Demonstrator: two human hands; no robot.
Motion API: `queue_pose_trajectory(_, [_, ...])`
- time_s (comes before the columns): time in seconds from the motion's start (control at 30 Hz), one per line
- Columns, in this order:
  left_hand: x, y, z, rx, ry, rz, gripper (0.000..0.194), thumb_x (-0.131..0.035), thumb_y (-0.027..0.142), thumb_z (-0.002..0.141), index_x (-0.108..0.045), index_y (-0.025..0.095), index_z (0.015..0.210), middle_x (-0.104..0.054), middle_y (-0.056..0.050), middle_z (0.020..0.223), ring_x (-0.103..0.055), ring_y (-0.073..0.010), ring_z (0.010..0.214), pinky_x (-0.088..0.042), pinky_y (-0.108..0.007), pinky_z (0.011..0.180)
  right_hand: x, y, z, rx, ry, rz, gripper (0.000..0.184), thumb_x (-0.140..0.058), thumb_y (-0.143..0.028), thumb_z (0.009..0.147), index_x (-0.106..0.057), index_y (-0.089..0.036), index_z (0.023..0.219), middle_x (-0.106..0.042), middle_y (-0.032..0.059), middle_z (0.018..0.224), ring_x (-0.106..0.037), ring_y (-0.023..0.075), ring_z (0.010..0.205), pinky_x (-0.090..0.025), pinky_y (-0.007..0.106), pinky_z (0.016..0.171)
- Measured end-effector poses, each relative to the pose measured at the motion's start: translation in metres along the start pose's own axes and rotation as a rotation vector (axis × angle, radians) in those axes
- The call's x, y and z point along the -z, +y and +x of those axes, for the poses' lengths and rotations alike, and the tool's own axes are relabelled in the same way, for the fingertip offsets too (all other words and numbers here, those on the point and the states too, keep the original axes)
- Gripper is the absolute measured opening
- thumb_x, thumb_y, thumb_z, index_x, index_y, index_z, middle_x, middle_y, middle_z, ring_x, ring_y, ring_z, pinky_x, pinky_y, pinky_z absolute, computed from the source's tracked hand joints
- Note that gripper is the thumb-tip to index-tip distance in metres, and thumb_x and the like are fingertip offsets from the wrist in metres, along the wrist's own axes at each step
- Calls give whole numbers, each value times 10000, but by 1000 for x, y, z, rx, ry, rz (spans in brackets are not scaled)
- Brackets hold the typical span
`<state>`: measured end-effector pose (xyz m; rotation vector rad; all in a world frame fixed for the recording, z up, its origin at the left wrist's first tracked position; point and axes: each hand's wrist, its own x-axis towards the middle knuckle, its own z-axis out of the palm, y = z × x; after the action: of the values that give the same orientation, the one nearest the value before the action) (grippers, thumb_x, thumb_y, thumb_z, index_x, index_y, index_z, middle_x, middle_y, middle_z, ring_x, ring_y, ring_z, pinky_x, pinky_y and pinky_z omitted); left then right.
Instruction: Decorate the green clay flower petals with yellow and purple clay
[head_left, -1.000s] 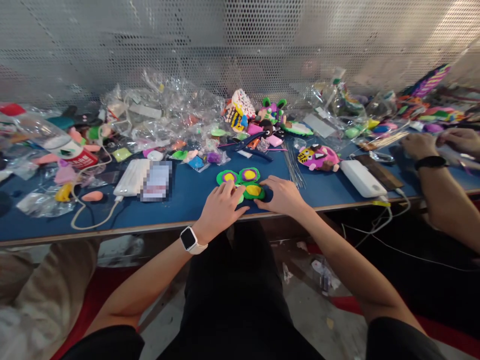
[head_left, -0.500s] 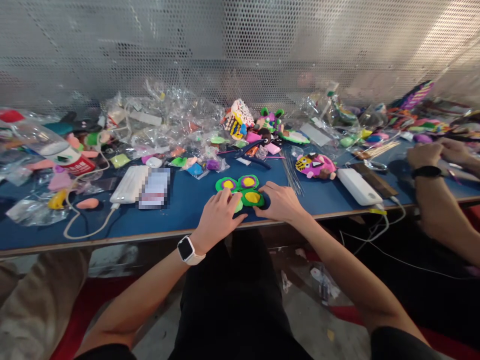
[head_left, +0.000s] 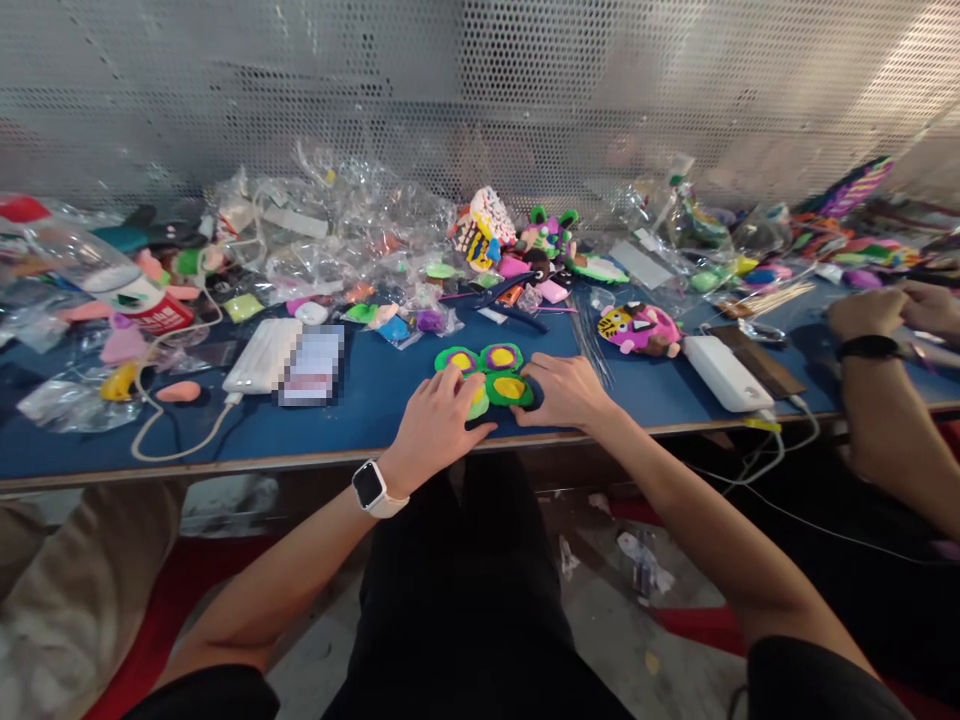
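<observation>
On the blue table (head_left: 375, 400), close to its front edge, lies a green modelling-clay piece (head_left: 498, 388) with several rounded lobes. Yellow ovals fill the lobes, and purple rings show on the two far ones. My left hand (head_left: 440, 415), with a white watch on its wrist, has its fingers curled over the near left lobe and hides part of it. From the other side my right hand (head_left: 564, 392) grips the near right lobe's edge between thumb and fingers. A dark blue bit shows beside the right fingertips.
Left of the clay stand a white power bank (head_left: 262, 358) and a phone (head_left: 310, 365). Pliers (head_left: 514, 302), thin wires (head_left: 591, 340) and a pink clay figure (head_left: 640, 329) lie beyond. Another white power bank (head_left: 726, 373) and a co-worker's hands (head_left: 870, 318) are at right.
The view has shifted slightly, so things on the table appear a little higher and further right. Both hands stay on the clay piece with almost the same grip.
</observation>
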<state>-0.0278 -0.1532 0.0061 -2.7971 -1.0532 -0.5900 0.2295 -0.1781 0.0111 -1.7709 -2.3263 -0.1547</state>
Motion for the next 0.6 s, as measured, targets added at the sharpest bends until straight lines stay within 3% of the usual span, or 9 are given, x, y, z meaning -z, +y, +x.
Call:
queue_pose_trajectory(0.33, [0, 2, 1, 20, -18, 6, 640, -895, 494, 920, -622, 164, 1396, -642, -184, 1331, -719, -355, 1167, -597, -451, 936, 5, 2, 4, -11, 4, -18, 510, -736, -573, 809, -802, -150, 1084, -783, 111, 1035, -698, 261, 806, -338, 357, 641])
queue_pose_trajectory(0.6, [4, 4, 1, 36, -72, -1, 589, -836, 482, 971, -618, 171, 1422, -635, -190, 1354, -707, -354, 1195, -585, -457, 970, 11, -4, -7, -43, 9, -22, 520, -668, -583, 896, -810, -153, 1150, -804, 108, 1078, -713, 262, 825, -313, 358, 644])
